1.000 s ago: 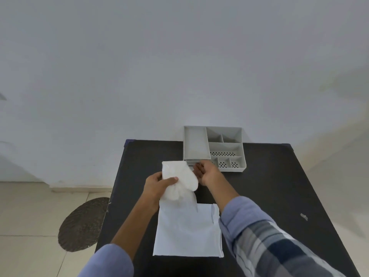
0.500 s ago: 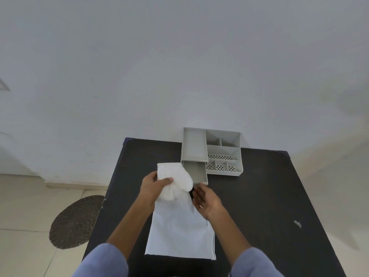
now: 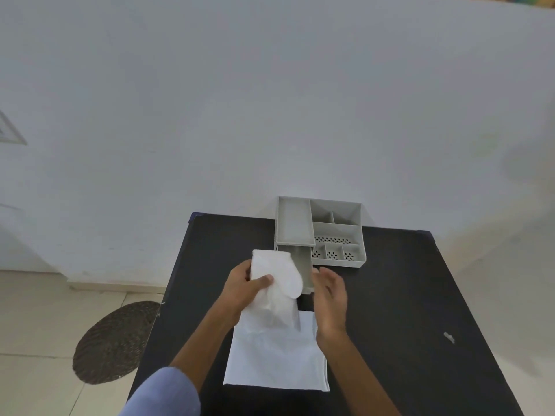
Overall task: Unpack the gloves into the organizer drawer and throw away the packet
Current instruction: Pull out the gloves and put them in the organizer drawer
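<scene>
Gloves (image 3: 277, 282) are best lowered flat into the pulled-out drawer (image 3: 301, 270) of the organizer (image 3: 336, 232), bundle kept compact so nothing overhangs the front edge. L hand (image 3: 243, 291) is closed on the glove bundle, thumb across the top, just above and beside the drawer. R hand (image 3: 330, 292) is open, fingers spread, empty, near the drawer front. Packet (image 3: 276, 358) lies flat on the table (image 3: 405, 295).

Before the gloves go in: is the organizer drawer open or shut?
Open. The drawer is pulled out toward the person from under the organizer, its grey inside showing. No glove lies in the visible part.
</scene>
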